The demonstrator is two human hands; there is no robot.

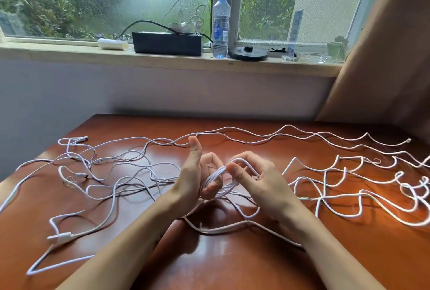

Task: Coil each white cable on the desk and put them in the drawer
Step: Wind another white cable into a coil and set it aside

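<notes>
because a coil (pixel 215 174) needs a fixed core to grow around, the left hand (pixel 193 178) stands on edge near the middle of the desk (pixel 232 257), thumb up, its fingers curled round the gathered loops. just to its right, the right hand (pixel 258 180) turns its palm inward and pinches the next loop of white cable (pixel 242 160) between thumb and forefinger, probably to lay it on. loose cables (pixel 61 237) sprawl left and right across the desk; no drawer shows.
</notes>
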